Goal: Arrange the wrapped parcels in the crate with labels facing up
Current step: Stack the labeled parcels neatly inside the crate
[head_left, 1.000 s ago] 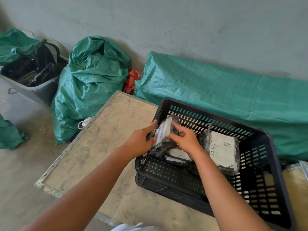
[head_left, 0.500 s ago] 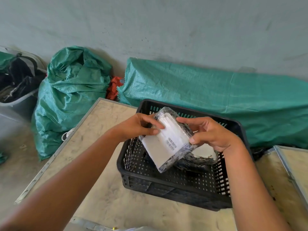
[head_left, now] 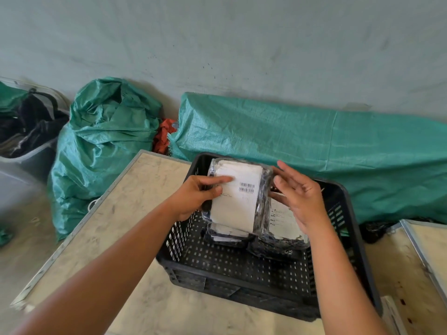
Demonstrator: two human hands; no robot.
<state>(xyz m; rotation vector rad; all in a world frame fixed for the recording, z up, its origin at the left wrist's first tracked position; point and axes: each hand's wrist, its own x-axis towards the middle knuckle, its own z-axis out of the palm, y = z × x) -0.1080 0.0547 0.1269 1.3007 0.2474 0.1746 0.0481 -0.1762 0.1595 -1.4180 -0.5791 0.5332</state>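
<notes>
A wrapped parcel [head_left: 238,194], white label up, is held above the far left of the black crate [head_left: 244,272], pinched at its left edge by the left hand [head_left: 197,198]. The right hand [head_left: 298,197] is spread open, fingertips at the parcel's right edge. Two labelled parcels [head_left: 284,223] lie below inside the crate.

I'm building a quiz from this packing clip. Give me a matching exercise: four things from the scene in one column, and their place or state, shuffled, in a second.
Things:
1. held parcel
2. right hand
3. crate
4. red cloth

States:
A. wedged between green sacks
B. open, fingers spread
C. on the tabletop
D. gripped by the left hand, label up

Pairs: 1-D, 2-B, 3-C, 4-A
</notes>
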